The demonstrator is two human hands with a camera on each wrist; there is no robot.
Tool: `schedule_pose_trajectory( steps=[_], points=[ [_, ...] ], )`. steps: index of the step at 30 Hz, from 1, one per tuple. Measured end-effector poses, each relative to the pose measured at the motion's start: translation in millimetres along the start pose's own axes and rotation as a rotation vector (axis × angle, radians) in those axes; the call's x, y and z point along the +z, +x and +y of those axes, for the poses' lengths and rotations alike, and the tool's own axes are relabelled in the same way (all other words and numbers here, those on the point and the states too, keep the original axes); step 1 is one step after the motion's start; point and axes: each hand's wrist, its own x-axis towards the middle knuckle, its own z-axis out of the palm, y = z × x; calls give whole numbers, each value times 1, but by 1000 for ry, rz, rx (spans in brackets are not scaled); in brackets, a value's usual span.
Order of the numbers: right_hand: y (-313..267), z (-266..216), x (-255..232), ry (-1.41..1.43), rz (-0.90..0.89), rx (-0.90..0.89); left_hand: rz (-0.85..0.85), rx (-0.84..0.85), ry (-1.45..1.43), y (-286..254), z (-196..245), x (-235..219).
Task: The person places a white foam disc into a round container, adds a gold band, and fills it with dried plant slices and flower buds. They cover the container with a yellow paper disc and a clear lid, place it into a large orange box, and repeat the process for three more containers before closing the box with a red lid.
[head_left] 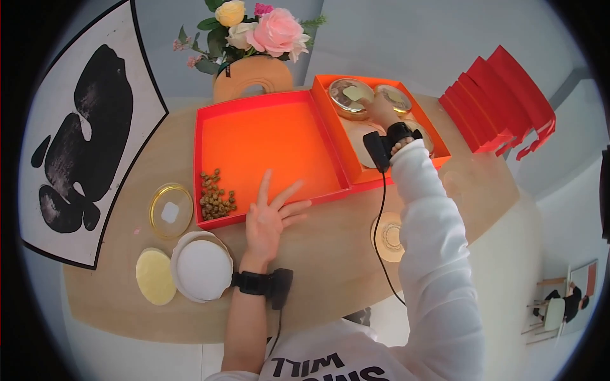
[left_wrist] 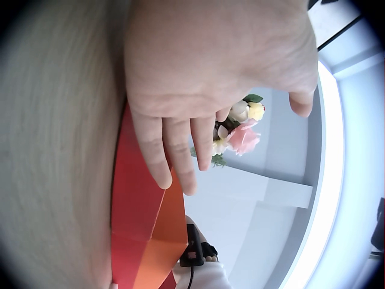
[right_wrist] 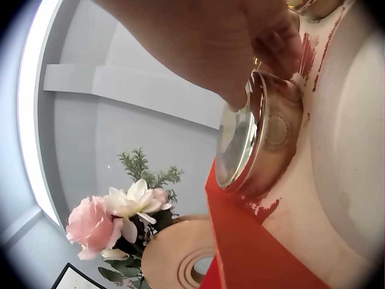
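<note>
While gripping shiny gold round container (right_wrist: pixel 263 137), right hand (head_left: pixel 382 113): curled fingers
Left hand (head_left: pixel 265 223): straight, spread fingers, holding nothing

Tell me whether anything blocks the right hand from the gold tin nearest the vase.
Nothing visible does: the right hand touches the gold tin. The second tin sits on the hand's other side, out of the way.

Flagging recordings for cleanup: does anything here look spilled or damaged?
Loose brown balls lie heaped in a near corner of the box lid, outside any tin; spilled or placed, I can't tell. The pale insert shows ragged red patches beside the gold tin, as if torn.
</note>
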Motion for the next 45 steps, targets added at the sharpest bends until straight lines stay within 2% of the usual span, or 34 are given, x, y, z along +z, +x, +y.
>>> schedule_pose_trajectory(
  steps=[1, 5, 8, 11, 14, 16, 19, 20, 24, 26, 30, 33, 38, 40, 43, 45],
  points=[
    [4, 6, 5, 14, 47, 24, 1, 0, -3, 0, 0, 0],
    [-7, -4, -12, 9, -131, 54, 7, -7, 5, 0, -1, 0],
    [-20, -12, -8, -160, 151, 7, 10, -4, 10, 0, -1, 1],
    [-6, -19, -8, -861, -128, -753, 12, -8, 4, -1, 1, 0],
    [-16, -34, -20, -716, -298, -542, 10, -7, 6, 0, 0, -1],
    [29, -8, -1, -554, -393, -543, 7, -5, 0, -2, -2, -2],
    [26, -3, 7, -342, -358, -393, 10, -3, 11, -3, -2, -2],
    [20, -2, 11, -412, -305, -401, 11, -5, 9, -3, -1, -1],
    [5, -16, 8, -346, -140, -260, 9, -5, 0, -6, -3, -1],
    [-18, -35, -11, -197, -100, -250, 7, -3, 0, -5, -2, -1],
    [-5, -37, -1, -220, -81, -252, 6, 7, 3, -1, -1, -1],
    [-29, -54, -30, -150, -224, -187, 2, -4, 10, -3, -3, -2],
    [-37, -59, -38, -184, -282, -180, -7, -5, 17, -1, -2, -2],
    [-44, -64, -43, -185, -284, -178, -9, -5, 18, -1, -2, -3],
    [-36, -56, -28, -243, -155, -254, -10, -7, 20, -1, -3, -4],
    [-35, -51, -25, -280, -185, -202, -4, -14, 15, -3, -3, -3]
  ],
)
